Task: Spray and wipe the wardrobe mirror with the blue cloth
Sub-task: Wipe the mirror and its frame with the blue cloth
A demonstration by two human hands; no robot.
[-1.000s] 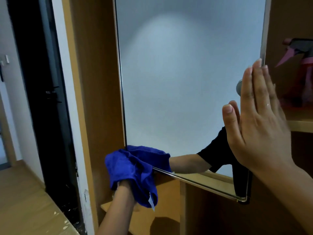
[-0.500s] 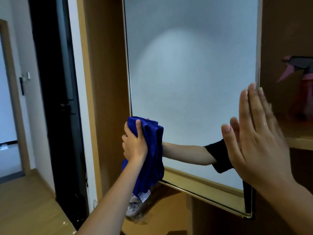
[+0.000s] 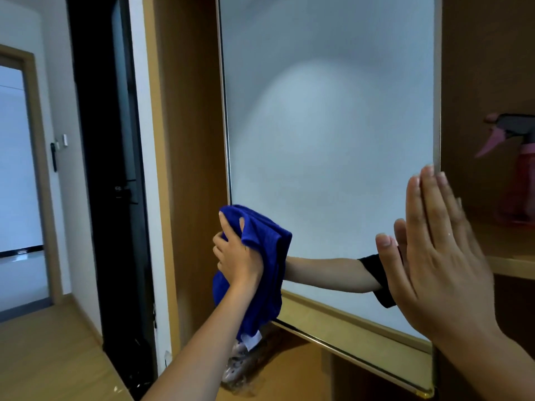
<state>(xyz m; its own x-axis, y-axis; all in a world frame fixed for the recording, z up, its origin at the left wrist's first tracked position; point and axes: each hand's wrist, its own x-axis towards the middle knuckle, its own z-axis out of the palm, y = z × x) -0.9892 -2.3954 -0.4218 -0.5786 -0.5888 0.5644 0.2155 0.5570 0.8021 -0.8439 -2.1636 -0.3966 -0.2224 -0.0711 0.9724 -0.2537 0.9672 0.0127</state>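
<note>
The wardrobe mirror fills the middle of the view, framed by a thin metal edge. My left hand grips the bunched blue cloth and presses it against the mirror's lower left edge. A white tag hangs from the bottom of the cloth. My right hand lies flat with straight fingers against the mirror's lower right edge. A pink spray bottle with a dark trigger head stands on a wardrobe shelf at the far right, blurred.
Wooden wardrobe panels flank the mirror. A dark door stands to the left, with a pale doorway beyond it. A wooden shelf runs behind my right hand. A wooden surface lies at the lower left.
My left hand has lifted the blue cloth from the mirror's bottom left corner up along the left edge. My right hand has stayed flat on the right edge.
</note>
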